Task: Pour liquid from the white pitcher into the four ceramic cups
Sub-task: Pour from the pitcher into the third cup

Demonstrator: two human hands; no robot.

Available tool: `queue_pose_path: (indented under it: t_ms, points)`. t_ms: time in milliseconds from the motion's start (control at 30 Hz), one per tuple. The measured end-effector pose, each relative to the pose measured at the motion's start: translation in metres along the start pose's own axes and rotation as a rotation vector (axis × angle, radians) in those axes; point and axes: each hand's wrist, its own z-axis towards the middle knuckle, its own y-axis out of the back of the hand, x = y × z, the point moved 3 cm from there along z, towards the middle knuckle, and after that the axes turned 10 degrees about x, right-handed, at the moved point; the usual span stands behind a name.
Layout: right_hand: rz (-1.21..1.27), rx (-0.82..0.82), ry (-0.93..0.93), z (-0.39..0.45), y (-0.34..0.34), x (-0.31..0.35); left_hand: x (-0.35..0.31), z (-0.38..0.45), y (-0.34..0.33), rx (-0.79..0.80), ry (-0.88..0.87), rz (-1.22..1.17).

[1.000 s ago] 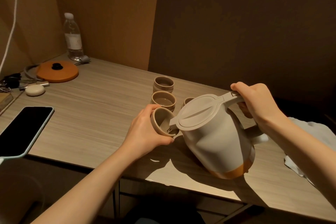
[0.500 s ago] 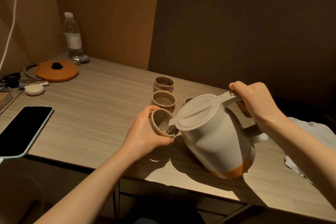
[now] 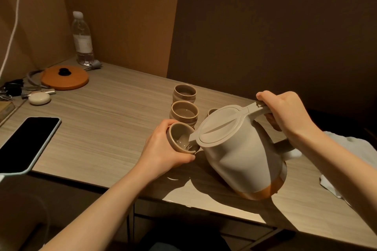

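The white pitcher (image 3: 242,149), with an orange base, is tilted to the left, its spout over a tan ceramic cup (image 3: 179,136). My right hand (image 3: 287,114) grips the pitcher's handle at the top. My left hand (image 3: 165,149) holds that cup tilted toward the spout, and clear liquid shows inside it. Two more cups stand behind: one (image 3: 184,113) with liquid in it, one (image 3: 185,92) farther back. A fourth cup (image 3: 212,111) peeks out behind the pitcher's lid, mostly hidden.
On the wooden table (image 3: 102,128), a black phone (image 3: 26,144) lies at the left edge. An orange lid (image 3: 64,77), a water bottle (image 3: 82,39), a small white case (image 3: 39,99) and keys sit at the back left. A white cloth (image 3: 350,153) lies at the right.
The pitcher has tipped slightly further toward the cup, and liquid now shows in the held cup. Both hands stay in nearly the same place.
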Motion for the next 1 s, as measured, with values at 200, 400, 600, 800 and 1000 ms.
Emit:
queue_pose_path:
  t_ms: [200, 400, 600, 800, 1000]
  points:
    - [-0.029, 0.008, 0.013, 0.0001, -0.0020, 0.0019, 0.0009, -0.0012, 0.0006, -0.003, 0.006, -0.017]
    - [-0.033, 0.006, 0.013, -0.0001, -0.0028, 0.0035, 0.0032, -0.0020, 0.0001, -0.010, 0.012, -0.027]
    - [-0.021, 0.004, 0.012, 0.0000, -0.0032, 0.0037, 0.0029, -0.0026, 0.0002, -0.008, 0.019, -0.033]
    - [0.007, 0.021, 0.009, 0.0009, -0.0041, 0.0030, 0.0039, -0.0026, 0.0005, -0.007, 0.013, -0.027]
    - [-0.018, 0.010, 0.016, 0.0014, -0.0053, 0.0038, 0.0054, -0.0032, 0.0005, -0.011, 0.007, -0.024]
